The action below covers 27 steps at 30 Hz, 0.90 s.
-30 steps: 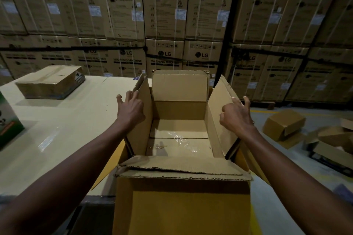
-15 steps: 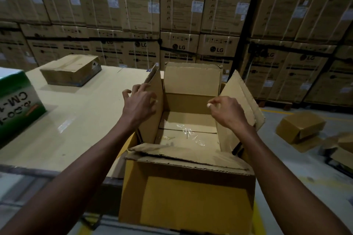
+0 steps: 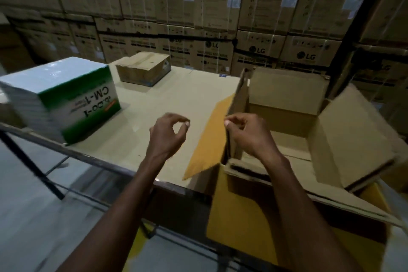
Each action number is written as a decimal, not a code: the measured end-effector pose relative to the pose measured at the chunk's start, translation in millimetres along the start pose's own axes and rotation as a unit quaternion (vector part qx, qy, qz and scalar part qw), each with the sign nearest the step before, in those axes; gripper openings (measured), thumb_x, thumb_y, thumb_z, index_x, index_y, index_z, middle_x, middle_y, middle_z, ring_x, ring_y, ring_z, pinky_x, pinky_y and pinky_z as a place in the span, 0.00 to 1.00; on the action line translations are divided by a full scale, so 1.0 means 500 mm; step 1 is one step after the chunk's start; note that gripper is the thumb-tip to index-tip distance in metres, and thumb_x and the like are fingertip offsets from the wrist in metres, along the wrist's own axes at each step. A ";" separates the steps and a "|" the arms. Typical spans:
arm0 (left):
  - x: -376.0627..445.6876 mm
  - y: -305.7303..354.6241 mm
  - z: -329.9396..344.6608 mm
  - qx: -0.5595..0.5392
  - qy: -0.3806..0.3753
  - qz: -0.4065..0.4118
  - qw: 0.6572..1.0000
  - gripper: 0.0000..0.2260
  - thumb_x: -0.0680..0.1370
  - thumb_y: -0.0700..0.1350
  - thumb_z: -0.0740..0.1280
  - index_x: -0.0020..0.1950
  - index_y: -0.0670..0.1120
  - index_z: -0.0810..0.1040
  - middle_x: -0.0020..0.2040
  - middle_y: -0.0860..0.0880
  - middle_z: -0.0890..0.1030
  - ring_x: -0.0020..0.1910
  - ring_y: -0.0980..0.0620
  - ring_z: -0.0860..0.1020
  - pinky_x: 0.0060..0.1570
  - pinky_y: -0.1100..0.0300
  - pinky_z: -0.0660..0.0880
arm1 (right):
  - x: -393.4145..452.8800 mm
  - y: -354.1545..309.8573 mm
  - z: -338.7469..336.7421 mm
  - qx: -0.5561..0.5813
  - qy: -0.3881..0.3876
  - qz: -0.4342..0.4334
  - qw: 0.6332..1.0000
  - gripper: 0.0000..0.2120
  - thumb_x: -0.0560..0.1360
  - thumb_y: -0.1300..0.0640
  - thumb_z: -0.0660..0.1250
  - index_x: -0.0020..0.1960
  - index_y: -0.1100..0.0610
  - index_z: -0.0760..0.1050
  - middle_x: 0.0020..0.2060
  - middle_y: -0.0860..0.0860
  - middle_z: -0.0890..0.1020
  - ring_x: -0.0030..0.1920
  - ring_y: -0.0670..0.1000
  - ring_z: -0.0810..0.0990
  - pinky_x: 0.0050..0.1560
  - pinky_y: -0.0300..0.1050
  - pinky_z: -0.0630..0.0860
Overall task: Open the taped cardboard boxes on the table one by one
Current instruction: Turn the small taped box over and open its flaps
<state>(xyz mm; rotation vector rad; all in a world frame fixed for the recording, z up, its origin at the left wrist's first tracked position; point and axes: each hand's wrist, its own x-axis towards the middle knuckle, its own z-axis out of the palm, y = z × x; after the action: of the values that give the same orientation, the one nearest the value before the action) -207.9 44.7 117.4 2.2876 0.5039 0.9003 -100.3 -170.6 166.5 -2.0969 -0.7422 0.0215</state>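
The taped cardboard boxes are two on the counter (image 3: pixel 167 95). At ten o'clock sits the green and white box (image 3: pixel 59 97), close to the near-left edge. Its top looks glossy, so probably slick under the fingers, and its walls look square and stiff; I would judge it best gripped low on two opposite sides, with the seam on top picked at by a nail. Whether it is heavy cannot be told. Its side reads "CM-1", upside down from here, with smaller writing too blurred to read.

At eleven o'clock, well apart from it and near the far edge, lies the small brown box (image 3: pixel 143 68), flat-topped and closed, with a crease or tape line along the top. It looks light and slightly soft at the corners; take it by the short ends.

The left hand (image 3: pixel 167 137) hovers over bare counter at the centre, thumb and forefinger tips pinched together; whether anything thin is held between them cannot be seen. The right hand (image 3: pixel 247 134), at one o'clock, has curled fingers pinching the upright left flap of the open carton (image 3: pixel 287 130), which is thin, bendable board, empty as far as shows.

Behind, from twelve to two o'clock, the stacked cartons (image 3: pixel 260 48) carry "LG" logos.
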 end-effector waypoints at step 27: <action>0.219 -0.672 -0.057 -0.108 -0.090 -0.245 0.959 0.06 0.79 0.46 0.70 0.54 0.52 0.85 0.49 0.59 0.85 0.47 0.64 0.81 0.47 0.67 0.76 | 0.457 -0.030 0.770 -0.003 -0.153 0.138 0.979 0.11 0.78 0.51 0.70 0.59 0.51 0.84 0.54 0.48 0.86 0.56 0.50 0.83 0.60 0.44 0.77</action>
<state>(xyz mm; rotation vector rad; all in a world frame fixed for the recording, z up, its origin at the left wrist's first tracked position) -192.2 362.3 -39.3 1.8951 0.8025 0.4697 -27.7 239.6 1.0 -2.2139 -0.6227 0.5038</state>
